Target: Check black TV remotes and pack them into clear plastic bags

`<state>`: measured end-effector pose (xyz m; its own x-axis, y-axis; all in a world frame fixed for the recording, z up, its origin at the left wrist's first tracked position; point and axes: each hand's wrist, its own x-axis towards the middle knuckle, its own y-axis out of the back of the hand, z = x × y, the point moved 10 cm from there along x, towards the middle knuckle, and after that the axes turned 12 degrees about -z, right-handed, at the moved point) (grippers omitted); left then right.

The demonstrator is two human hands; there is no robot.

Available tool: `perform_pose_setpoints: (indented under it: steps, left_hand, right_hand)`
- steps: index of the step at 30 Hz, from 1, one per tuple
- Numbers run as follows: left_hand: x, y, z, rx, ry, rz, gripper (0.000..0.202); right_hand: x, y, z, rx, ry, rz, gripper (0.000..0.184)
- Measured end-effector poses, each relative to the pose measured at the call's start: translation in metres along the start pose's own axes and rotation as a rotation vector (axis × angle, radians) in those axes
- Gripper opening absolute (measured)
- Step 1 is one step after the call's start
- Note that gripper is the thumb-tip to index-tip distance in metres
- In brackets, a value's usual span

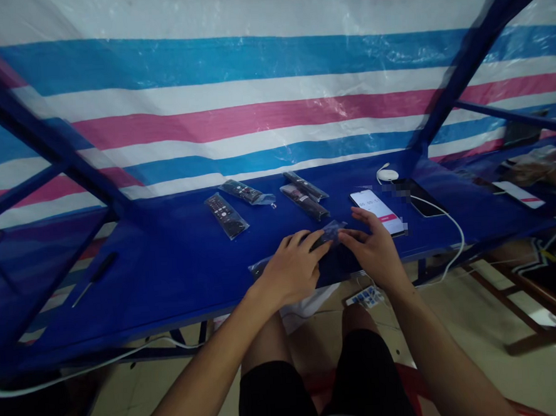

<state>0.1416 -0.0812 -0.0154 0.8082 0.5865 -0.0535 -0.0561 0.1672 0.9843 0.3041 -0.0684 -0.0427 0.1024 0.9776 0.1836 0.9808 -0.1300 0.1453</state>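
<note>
A remote control in a clear plastic bag [258, 267] lies at the front edge of the blue table, mostly hidden under my left hand [295, 266]. The fingers of that hand are wrapped over it. My right hand [373, 245] pinches the loose end of the bag [336, 227] between thumb and fingers. Beyond my hands are more bagged remotes: one remote [226, 215] and a second remote [247, 192] to the left, and a remote [304, 201] beside another remote [307, 185] in the middle.
Just right of my right hand lies a lit phone [379, 211]. Behind it are a dark phone [421, 198], a white round charger [388, 175] and a white cable [455, 222]. A screwdriver [103, 267] lies far left. Blue metal posts [75, 161] flank the table [178, 270].
</note>
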Motion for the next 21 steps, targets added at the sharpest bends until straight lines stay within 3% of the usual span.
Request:
perform_pose_setpoints:
  steps: [5, 9, 11, 16, 21]
  left_hand:
    - [-0.006, 0.009, -0.005, -0.052, 0.005, -0.008, 0.052]
    - [-0.037, 0.035, -0.020, -0.120, 0.092, 0.104, 0.045]
    - [-0.053, 0.040, -0.029, -0.137, 0.159, 0.139, 0.040]
    - [-0.069, 0.020, -0.035, -0.167, 0.199, 0.114, 0.038]
    - [-0.065, 0.011, -0.038, -0.184, 0.208, 0.131, 0.048]
  right_hand:
    - [0.000, -0.009, -0.009, -0.053, 0.109, 0.011, 0.062]
    - [-0.009, -0.019, -0.018, -0.047, 0.202, 0.045, 0.058]
    - [-0.014, -0.027, -0.029, -0.081, 0.270, 0.036, 0.053]
    - [-0.025, -0.061, -0.056, -0.361, 0.459, -0.131, 0.043]
    - [-0.029, -0.078, -0.057, -0.527, 0.543, -0.293, 0.046]
